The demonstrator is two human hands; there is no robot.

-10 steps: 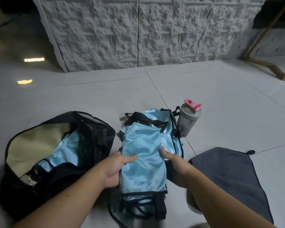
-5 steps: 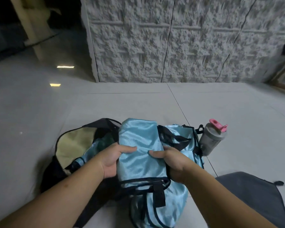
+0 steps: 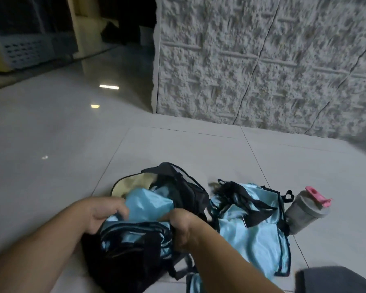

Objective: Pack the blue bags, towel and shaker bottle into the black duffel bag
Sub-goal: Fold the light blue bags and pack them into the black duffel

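We have both hands curled round a folded blue bag (image 3: 140, 231), our left hand (image 3: 99, 214) gripping its left edge and our right hand (image 3: 182, 227) its right edge, pressing it down into the open black duffel bag (image 3: 184, 193). The satin-like fabric looks light, limp and slippery, so we judge it best gripped by the bundled folds and black trim rather than the sheer face. Another blue bag (image 3: 256, 235) lies on the floor just right of the duffel, the shaker bottle (image 3: 304, 212) tilted beside it, and the grey towel (image 3: 334, 280) near our right forearm.
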